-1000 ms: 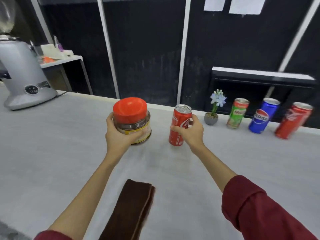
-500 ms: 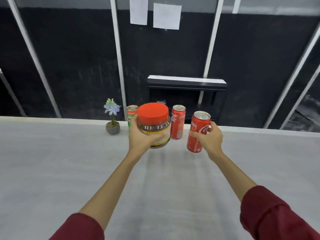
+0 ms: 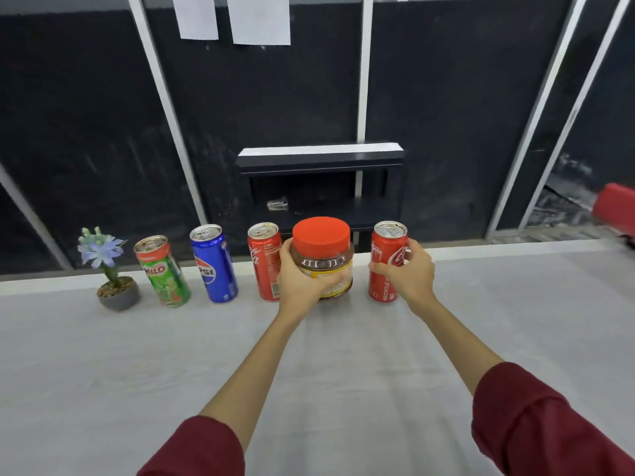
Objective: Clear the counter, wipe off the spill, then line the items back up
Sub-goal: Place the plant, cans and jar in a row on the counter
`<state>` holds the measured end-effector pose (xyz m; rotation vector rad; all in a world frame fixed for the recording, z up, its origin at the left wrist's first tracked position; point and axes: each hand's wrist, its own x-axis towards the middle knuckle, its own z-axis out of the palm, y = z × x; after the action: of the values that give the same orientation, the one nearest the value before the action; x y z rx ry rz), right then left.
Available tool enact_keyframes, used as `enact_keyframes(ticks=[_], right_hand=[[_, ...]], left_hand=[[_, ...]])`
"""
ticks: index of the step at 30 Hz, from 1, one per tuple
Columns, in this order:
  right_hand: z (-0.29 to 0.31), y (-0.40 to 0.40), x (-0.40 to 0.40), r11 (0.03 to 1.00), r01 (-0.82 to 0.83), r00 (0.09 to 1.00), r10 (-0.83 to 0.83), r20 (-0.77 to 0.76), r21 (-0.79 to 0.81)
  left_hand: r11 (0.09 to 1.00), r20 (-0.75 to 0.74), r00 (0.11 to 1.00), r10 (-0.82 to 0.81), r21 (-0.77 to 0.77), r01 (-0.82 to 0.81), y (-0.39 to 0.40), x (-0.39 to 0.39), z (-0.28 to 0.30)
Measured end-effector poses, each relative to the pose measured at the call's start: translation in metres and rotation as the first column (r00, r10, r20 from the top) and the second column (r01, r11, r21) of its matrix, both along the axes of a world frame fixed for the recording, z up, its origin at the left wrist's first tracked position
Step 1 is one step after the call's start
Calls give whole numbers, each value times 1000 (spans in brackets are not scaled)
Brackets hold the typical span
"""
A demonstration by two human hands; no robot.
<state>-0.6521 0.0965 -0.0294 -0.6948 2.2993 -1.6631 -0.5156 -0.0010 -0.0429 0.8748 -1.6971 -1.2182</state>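
My left hand [image 3: 302, 281] grips a jar with a red lid [image 3: 323, 255] at the far edge of the grey counter [image 3: 206, 355]. To its right, my right hand [image 3: 407, 276] holds a red cola can [image 3: 386, 259] that stands upright on the counter. Left of the jar stands a row: another red cola can [image 3: 264, 262], a blue Pepsi can [image 3: 213, 262], a green Milo can [image 3: 161, 271] and a small potted flower [image 3: 110, 269]. The jar's base is hidden behind my fingers.
Behind the counter is a dark wall with white bars and a black shelf unit [image 3: 319, 176] holding a clear cup [image 3: 277, 203]. A red object [image 3: 615, 209] shows at the right edge.
Both hands carried the jar and the cola can forward to the back of the counter, into the row of cans. The view swung right; the brown cloth and the grinder are out of sight.
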Motion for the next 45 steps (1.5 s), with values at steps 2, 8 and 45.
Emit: enact_keyframes(ticks=[2,8,45], right_hand=[[-3,-4,-9,1000,8,1000,-8,-2,4],[-7,-11,-27,1000,12,1000,-12,5,-12],[-31,-38,294,908,-401,908,376,-187,-119]], left_hand=[[1000,23,1000,4,1,-4,-4,-9,-4],[1000,59,998,-10,14,9,-11,-21,-15],[959,429,859,281,-95,-266,25,372,-8]])
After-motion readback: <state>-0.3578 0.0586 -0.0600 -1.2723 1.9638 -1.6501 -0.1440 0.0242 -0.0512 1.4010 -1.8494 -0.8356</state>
